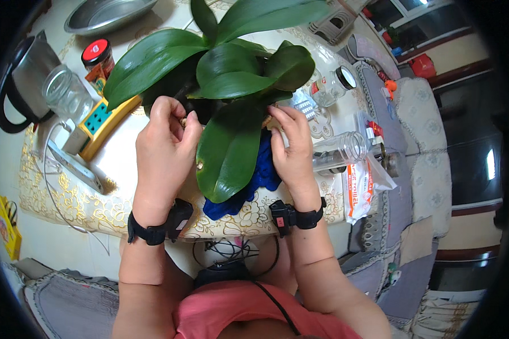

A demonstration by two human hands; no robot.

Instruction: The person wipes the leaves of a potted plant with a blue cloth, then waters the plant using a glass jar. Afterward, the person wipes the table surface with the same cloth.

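Observation:
A potted orchid with broad, glossy green leaves [231, 148] stands before me on the table; its pot is mostly hidden by the foliage. At the plant's left side, the thumb and bent fingers of my left hand [164, 148] pinch a small tan strand [183, 122]. My right hand [295, 148] is at the opposite side, its fingertips on a tan, braided-looking strand [267, 121] beside the large front leaf. Leaves hide whether the two strands join. Beneath the plant, a dark blue cloth [265, 169] shows between my hands.
To the left are a power strip [96, 120], a glass jar [70, 95], an electric kettle [38, 80] and a red-lidded jar [97, 55]. A metal basin [106, 19] sits behind. On the right lie glass jars [333, 87], [337, 150] and a paper towel pack [358, 190].

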